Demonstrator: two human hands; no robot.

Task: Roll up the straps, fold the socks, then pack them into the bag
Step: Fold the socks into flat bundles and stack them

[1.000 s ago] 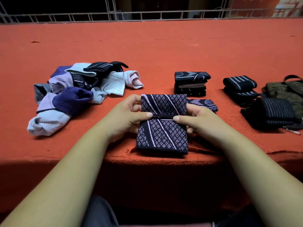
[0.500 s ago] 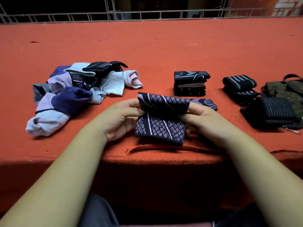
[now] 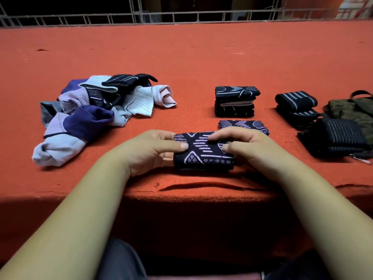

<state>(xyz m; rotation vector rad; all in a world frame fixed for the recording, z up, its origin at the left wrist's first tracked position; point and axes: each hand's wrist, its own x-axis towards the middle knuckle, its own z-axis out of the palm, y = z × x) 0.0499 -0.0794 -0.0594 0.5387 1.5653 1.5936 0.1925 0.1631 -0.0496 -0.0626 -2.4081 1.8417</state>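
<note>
A dark patterned sock (image 3: 202, 153) lies folded into a short block near the front edge of the red surface. My left hand (image 3: 150, 149) pinches its left end, thumb on top. My right hand (image 3: 245, 143) pinches its right end, fingers curled over the top. Just behind it lies a second dark patterned sock (image 3: 245, 125), flat. A stack of folded socks (image 3: 235, 101) stands further back. Rolled striped straps (image 3: 295, 104) sit at the right beside a dark striped pouch (image 3: 336, 138) and an olive bag (image 3: 351, 112).
A heap of loose socks (image 3: 90, 114) in white, lilac and purple lies at the left. The red felt surface (image 3: 181, 57) stretches far back to a metal railing (image 3: 161, 17). A wrinkle in the felt (image 3: 201, 185) runs along the front edge.
The sock was open and half hanging between my hands; both hands have folded it over towards me and pressed it down into a compact block on the surface.
</note>
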